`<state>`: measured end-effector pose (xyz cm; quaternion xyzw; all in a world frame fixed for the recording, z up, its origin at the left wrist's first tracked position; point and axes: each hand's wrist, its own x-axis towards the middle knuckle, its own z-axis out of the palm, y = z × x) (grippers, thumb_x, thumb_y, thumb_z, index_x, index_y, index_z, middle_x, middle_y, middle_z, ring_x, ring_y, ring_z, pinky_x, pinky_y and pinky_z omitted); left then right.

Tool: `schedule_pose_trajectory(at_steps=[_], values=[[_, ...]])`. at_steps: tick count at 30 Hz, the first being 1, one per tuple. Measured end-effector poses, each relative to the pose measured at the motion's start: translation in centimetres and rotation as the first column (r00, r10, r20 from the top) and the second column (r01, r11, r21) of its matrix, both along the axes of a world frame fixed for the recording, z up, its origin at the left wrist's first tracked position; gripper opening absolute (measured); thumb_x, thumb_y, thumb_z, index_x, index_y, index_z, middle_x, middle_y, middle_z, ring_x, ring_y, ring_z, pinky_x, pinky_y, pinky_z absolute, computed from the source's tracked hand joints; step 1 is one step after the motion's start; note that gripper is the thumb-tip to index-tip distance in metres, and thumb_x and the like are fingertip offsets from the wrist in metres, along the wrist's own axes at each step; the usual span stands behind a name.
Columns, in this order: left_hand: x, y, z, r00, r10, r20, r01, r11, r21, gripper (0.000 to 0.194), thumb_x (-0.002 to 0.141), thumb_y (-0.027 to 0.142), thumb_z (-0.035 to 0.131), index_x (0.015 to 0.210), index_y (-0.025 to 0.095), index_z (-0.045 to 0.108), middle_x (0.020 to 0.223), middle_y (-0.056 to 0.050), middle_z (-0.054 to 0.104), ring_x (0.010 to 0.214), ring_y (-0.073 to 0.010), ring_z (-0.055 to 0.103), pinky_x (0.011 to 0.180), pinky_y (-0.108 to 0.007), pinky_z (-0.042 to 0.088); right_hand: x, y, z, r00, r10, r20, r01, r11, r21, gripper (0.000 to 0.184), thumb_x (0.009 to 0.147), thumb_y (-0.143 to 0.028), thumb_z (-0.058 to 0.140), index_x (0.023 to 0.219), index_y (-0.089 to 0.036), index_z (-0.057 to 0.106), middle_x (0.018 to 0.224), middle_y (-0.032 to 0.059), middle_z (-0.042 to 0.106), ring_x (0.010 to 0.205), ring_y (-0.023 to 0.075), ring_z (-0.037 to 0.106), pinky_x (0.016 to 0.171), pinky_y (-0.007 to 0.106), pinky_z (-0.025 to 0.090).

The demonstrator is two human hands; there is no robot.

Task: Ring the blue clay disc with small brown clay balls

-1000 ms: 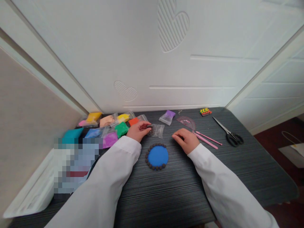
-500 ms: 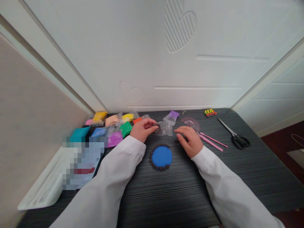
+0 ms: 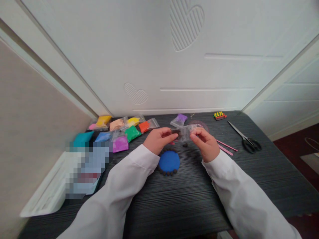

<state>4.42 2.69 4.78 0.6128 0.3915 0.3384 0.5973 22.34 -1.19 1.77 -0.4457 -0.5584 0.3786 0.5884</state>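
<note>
Between my two hands a small clear plastic bag [image 3: 184,133] with dark clay in its left end is held above the table. My left hand [image 3: 159,138] is closed on the dark end, thumb against fingers. The fingers of my right hand [image 3: 204,142] pinch the bag's clear end. Just below the bag lies a small dark lump of clay [image 3: 185,145]. Nearer to me is a flat blue clay disc [image 3: 169,162], edged with small dark balls [image 3: 168,173]; my left hand and wrist hide part of its upper left edge.
Bagged clay in several colours, such as green [image 3: 132,133] and orange [image 3: 144,126], lies at the left. A purple bag [image 3: 181,118] is behind my hands. Pink tools [image 3: 225,151], black-handled scissors [image 3: 249,142] and a small colourful piece [image 3: 219,116] lie right. A white tray [image 3: 47,189] stands far left.
My left hand has moved right with the bag. My right hand has closed on the bag's clear end, and the dark lump beside it now lies in plain sight on the table.
</note>
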Motion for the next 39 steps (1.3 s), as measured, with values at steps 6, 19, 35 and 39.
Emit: schedule_pose_trajectory(at_steps=[6, 19, 35, 39], values=[[-0.3, 0.0, 0.4, 0.990, 0.057, -0.127, -0.052, 0.998, 0.044, 0.020, 0.066, 0.032, 0.061, 0.062, 0.014, 0.052, 0.052, 0.002, 0.058, 0.051, -0.0094, 0.055, 0.052, -0.022, 0.043, -0.3, -0.3, 0.1, 0.989, 0.070, 0.127, -0.066, 0.997, -0.039, 0.012, 0.074, -0.033, 0.054, 0.078, -0.023, 0.059, 0.089, 0.0028, 0.054, 0.088, 0.0154, 0.050, 0.079, 0.030, 0.040], [-0.4, 0.0, 1.2, 0.980, 0.047, -0.191, -0.035, 0.997, 0.063, 0.024, 0.065, 0.032, 0.060, 0.051, 0.015, 0.051, 0.046, 0.002, 0.056, 0.049, -0.0102, 0.055, 0.049, -0.021, 0.042, 0.6, 0.0, -0.2, 0.986, 0.168, -0.008, -0.168, 0.985, -0.032, 0.022, 0.075, -0.026, 0.046, 0.072, -0.025, 0.067, 0.091, 0.0028, 0.059, 0.083, 0.0171, 0.051, 0.063, 0.030, 0.042], [-0.8, 0.0, 1.2, 0.979, -0.150, -0.141, 0.166, 0.980, 0.111, 0.021, 0.071, 0.030, 0.053, 0.057, 0.015, 0.049, 0.054, 0.003, 0.045, 0.053, -0.0086, 0.049, 0.055, -0.023, 0.046, 0.1, -0.5, 0.4, 0.953, 0.179, 0.245, -0.162, 0.983, -0.085, 0.031, 0.078, -0.019, 0.041, 0.098, -0.028, 0.063, 0.103, -0.0017, 0.062, 0.095, 0.0156, 0.055, 0.087, 0.034, 0.040], [-1.0, -0.1, 1.4, 0.976, -0.186, -0.115, 0.193, 0.980, 0.048, 0.018, 0.068, 0.030, 0.057, 0.062, 0.015, 0.052, 0.056, 0.002, 0.051, 0.054, -0.0102, 0.051, 0.052, -0.024, 0.045, 0.0, -0.5, 0.5, 0.957, 0.220, 0.187, -0.205, 0.974, -0.100, 0.028, 0.078, -0.020, 0.044, 0.098, -0.028, 0.063, 0.103, -0.0016, 0.062, 0.097, 0.0158, 0.054, 0.089, 0.035, 0.039]])
